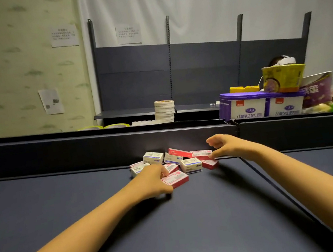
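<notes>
Arms stretched forward over the dark worktop [109, 211]. At the near edge of the pile of boxes [190, 164], the left hand [154, 180] had its grip closed round a red-and-white box [177, 178]. The right hand [227, 146] hovered with its grip half-open, thumb touching a red box [200, 154].

Two bare forearms [70, 239], slim and smooth. The left hand [154, 180] and right hand [228, 147] are equally bare, with slender fingers.

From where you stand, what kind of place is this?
Probably a shop or stockroom: dark metal shelving with slotted uprights, packaged food piled beyond the divider, and a heap of small boxes.
</notes>
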`<state>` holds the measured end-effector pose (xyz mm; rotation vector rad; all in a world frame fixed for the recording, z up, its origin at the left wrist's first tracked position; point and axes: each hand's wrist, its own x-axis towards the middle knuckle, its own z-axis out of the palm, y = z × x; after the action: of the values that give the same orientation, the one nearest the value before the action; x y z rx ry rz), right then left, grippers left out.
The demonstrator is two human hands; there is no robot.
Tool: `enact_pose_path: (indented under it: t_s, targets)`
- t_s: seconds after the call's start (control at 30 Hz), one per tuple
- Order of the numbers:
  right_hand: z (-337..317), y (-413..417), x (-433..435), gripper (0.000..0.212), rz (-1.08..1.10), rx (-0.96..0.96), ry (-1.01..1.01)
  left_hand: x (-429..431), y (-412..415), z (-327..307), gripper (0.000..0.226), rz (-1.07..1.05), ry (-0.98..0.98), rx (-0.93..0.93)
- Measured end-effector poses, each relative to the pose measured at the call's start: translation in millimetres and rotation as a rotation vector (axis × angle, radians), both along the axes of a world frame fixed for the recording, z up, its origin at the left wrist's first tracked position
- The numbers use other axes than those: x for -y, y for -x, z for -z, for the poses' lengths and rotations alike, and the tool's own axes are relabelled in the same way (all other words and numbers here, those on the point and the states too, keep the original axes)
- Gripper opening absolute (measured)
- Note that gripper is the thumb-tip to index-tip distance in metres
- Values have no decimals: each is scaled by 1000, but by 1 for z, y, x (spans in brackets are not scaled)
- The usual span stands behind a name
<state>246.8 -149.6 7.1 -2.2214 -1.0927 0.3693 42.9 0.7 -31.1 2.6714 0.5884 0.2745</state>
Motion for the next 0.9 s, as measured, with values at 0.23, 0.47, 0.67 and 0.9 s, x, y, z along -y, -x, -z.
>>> enact_pose_path:
  t_s: [0.23,0.47,0.67,0.9]
  targets:
    - [18,-21,-22,49,52,117,152,-15,8,-6,53,69,74,-97]
    - [7,-23,-14,41,42,195,236,-14,8,-5,38,61,13,-68]
    - [-20,-22,19,41,15,228,210,-1,11,-15,39,43,119,67]
    - [-50,-8,72,40,-40,208,178,49,1,-31,44,114,124,163]
